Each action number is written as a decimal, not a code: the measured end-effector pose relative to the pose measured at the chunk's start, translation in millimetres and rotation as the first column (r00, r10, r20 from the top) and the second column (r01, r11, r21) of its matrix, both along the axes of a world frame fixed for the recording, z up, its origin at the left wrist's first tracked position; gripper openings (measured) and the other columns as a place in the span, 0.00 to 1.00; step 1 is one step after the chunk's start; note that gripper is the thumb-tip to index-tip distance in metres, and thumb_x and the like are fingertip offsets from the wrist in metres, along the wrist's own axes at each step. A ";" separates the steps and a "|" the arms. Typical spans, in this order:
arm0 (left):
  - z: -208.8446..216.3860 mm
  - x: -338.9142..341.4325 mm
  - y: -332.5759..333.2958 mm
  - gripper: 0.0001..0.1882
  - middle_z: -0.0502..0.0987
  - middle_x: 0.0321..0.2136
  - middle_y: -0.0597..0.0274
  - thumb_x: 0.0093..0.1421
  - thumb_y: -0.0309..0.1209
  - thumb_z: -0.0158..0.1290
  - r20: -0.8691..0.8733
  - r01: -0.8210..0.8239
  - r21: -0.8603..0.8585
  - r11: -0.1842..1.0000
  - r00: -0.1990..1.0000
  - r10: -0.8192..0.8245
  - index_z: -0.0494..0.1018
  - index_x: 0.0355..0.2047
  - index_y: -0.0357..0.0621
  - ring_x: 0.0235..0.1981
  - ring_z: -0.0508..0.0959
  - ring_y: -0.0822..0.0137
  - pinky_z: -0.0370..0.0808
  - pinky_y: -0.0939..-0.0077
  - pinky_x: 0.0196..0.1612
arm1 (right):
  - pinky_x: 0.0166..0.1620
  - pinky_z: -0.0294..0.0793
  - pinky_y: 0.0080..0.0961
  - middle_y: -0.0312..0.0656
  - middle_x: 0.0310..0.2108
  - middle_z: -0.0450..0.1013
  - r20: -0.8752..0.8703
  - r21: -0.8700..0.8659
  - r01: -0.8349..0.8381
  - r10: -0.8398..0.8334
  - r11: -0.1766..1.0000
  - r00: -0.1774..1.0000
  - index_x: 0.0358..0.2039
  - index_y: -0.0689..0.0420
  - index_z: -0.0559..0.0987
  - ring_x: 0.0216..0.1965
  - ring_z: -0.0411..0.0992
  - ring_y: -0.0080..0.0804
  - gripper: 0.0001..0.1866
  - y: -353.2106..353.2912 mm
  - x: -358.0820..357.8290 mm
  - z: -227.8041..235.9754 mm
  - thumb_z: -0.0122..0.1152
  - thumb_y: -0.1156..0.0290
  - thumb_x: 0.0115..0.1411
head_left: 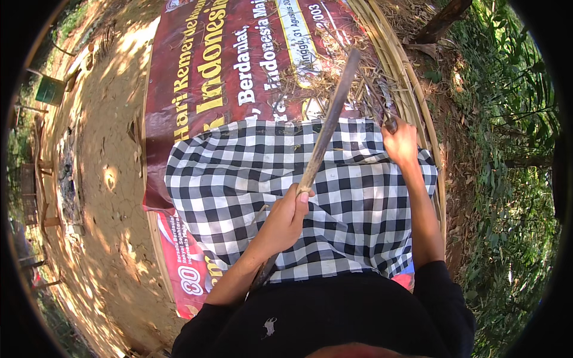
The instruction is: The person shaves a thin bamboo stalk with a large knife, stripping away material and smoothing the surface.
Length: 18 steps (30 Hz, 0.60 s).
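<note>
My left hand is closed round a long wooden stick. The stick slants from beside my left forearm up and away to the right; its bark is dark at the far end and paler, as if scraped, near my fingers. On the right, my right hand is closed on a dark handle, apart from the stick. What the handle belongs to is hard to make out among the litter beyond it. A black-and-white checked cloth covers my lap and legs, under both hands.
A dark red printed banner lies over the platform, scattered with wood shavings and twigs. Bamboo strips edge its right side. Bare dry soil stretches left, with a green container farther off. Leafy plants grow on the right.
</note>
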State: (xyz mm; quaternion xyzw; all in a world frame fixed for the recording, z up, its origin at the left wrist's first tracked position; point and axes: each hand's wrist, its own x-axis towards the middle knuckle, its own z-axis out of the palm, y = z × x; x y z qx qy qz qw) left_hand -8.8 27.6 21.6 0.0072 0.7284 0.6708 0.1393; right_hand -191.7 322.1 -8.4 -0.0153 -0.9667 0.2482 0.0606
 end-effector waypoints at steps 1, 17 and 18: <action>3.5 -2.9 1.5 0.20 0.61 0.23 0.73 0.77 0.41 0.34 0.008 0.020 0.030 0.999 1.000 -0.020 0.66 0.50 0.37 0.22 0.60 0.81 0.60 0.83 0.24 | 0.39 0.76 0.50 0.58 0.25 0.77 0.054 -0.040 -0.034 0.036 0.999 0.998 0.30 0.60 0.79 0.33 0.77 0.61 0.11 -7.8 12.8 4.9 0.62 0.64 0.54; 8.6 -41.8 -23.3 0.20 0.70 0.27 0.66 0.76 0.41 0.39 0.284 -0.029 0.412 0.911 0.954 -0.098 0.66 0.54 0.35 0.17 0.68 0.78 0.66 0.83 0.17 | 0.23 0.65 0.34 0.50 0.12 0.66 -0.136 -0.225 -0.080 0.050 0.971 0.990 0.21 0.62 0.71 0.13 0.65 0.47 0.09 -20.6 97.9 42.1 0.62 0.75 0.53; 8.5 -44.4 -22.4 0.20 0.69 0.26 0.67 0.76 0.40 0.39 0.300 0.000 0.400 0.916 0.945 -0.131 0.66 0.54 0.35 0.15 0.66 0.79 0.63 0.84 0.16 | 0.22 0.64 0.33 0.49 0.12 0.64 -0.162 -0.252 -0.149 0.111 0.956 0.981 0.20 0.61 0.71 0.12 0.63 0.45 0.10 -25.8 102.9 43.3 0.63 0.76 0.53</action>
